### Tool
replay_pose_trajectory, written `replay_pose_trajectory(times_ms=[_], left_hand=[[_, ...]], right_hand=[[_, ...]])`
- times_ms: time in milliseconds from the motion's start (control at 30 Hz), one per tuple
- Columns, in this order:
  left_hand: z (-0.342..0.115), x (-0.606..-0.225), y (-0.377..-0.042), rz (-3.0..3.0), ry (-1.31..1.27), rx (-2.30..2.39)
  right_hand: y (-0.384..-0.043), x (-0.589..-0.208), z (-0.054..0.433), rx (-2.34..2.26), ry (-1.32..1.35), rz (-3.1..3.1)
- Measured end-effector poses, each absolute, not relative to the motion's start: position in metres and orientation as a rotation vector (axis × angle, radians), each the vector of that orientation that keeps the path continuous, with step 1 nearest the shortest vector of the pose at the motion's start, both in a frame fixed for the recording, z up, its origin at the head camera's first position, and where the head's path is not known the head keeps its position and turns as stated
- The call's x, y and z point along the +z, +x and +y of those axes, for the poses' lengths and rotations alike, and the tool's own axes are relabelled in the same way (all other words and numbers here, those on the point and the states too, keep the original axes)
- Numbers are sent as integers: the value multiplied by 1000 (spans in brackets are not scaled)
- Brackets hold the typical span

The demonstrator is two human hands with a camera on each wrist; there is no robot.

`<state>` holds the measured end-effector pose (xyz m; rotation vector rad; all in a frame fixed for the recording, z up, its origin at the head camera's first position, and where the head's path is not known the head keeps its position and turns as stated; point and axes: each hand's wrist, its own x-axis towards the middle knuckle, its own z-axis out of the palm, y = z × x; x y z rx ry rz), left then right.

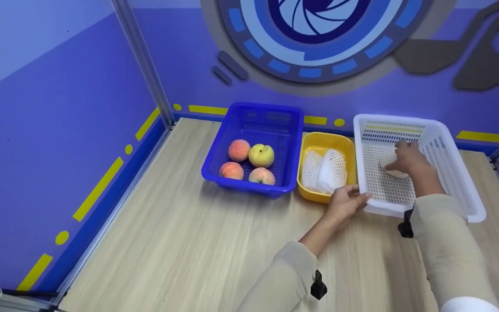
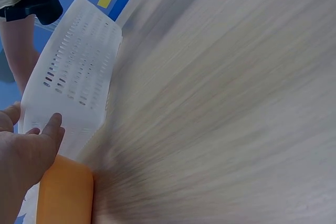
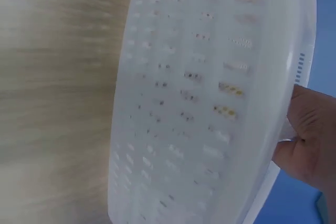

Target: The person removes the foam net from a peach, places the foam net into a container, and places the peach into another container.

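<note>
Inside the white perforated basket [image 1: 386, 208] my right hand [image 1: 412, 162] curls its fingers and thumb round a pale, rounded fruit in a foam net [image 1: 391, 168]. The palm hides much of that fruit. My left hand [image 1: 344, 203] is at the white basket's front left corner. In the left wrist view its thumb and fingers lie against the white basket's wall [image 2: 79, 61], just over the orange-yellow bin [image 2: 65, 192]. Two white foam nets [image 1: 332, 167] lie in that yellow bin [image 1: 312, 196]. In the right wrist view the basket's wall [image 3: 173, 98] covers what the right hand [image 3: 310, 135] holds.
To the left stands a blue basket [image 1: 215, 171] with several bare peaches [image 1: 261, 155] in it. All three containers are side by side on the wood-grain table [image 1: 180, 242], near the blue back wall [image 1: 180, 65]. A metal post [image 1: 145, 65] marks the back left corner.
</note>
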<state>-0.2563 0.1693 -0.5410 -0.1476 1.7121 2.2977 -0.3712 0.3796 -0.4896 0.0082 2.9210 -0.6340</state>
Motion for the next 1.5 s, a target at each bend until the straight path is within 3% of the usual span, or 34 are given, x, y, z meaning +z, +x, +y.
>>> replay_pose_trajectory(times_ms=[267,433,600,1000,1500], left_hand=[[171,-544,-252,1701,-126,2339],[165,-543,-254,1688,-111,2345],[160,-543,-257,1670,-84,2369],[165,-544,-254,1696,-123,2332],[170,-541,-254,1707,-126,2286]], right_hand=[[-372,-503,378,-632,8,2915],[-365,-485,377,-478,-185,2832],[-354,-474,373,-432,-204,2680],[-327,-496,382,-501,-58,2682],[-331,-507,381,-544,-237,2824]])
